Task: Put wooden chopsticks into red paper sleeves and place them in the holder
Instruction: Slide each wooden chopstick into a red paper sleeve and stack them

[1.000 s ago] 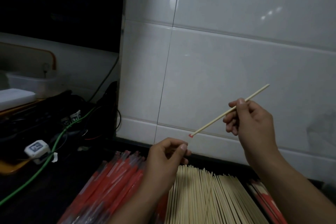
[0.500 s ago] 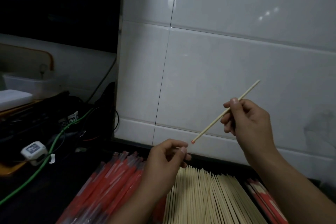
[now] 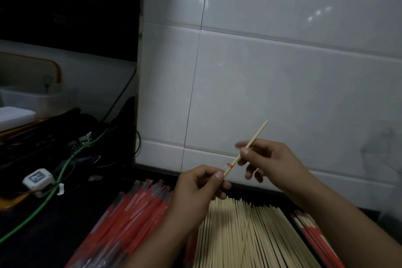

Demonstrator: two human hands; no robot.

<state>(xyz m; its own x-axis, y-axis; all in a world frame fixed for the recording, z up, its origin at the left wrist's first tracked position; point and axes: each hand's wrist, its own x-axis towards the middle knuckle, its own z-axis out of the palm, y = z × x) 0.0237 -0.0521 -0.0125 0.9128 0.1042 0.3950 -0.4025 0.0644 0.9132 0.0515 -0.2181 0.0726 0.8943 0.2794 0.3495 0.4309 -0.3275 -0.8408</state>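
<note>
At the far left, a green cable (image 3: 65,167) is running across the dark counter (image 3: 71,209) past a small white device (image 3: 38,180); neither is bearing on the work.

Right of these, a bundle of red paper sleeves (image 3: 130,220) is lying fanned on the counter, its open ends pointing toward the tiled wall (image 3: 282,72). That placement is likely keeping the mouths within reach of your left hand.

Your left hand (image 3: 200,187) is hovering above the inner edge of that bundle, fingers curled, thumb and forefinger pinching the lower end of a single wooden chopstick (image 3: 245,148). Whether a sleeve is also caught in that pinch cannot be told; only a small red band (image 3: 230,165) is showing on the stick just above your thumb.

Below and between both hands, the stock of bare chopsticks (image 3: 245,235) is lying side by side on the counter, so the next one can be taken without shifting position.

Your right hand (image 3: 267,159) is gripping the same chopstick higher up, between thumb and fingers, with the stick tilting up and to the right toward the wall. One fingertip is blurred. The two-handed hold appears to be steadying and aiming the stick at your left hand.

At the near right edge, a second stack of red sleeves (image 3: 313,237) is lying beside the bare stock.

No holder is showing in view. The insertion step is judged under way, not complete.
</note>
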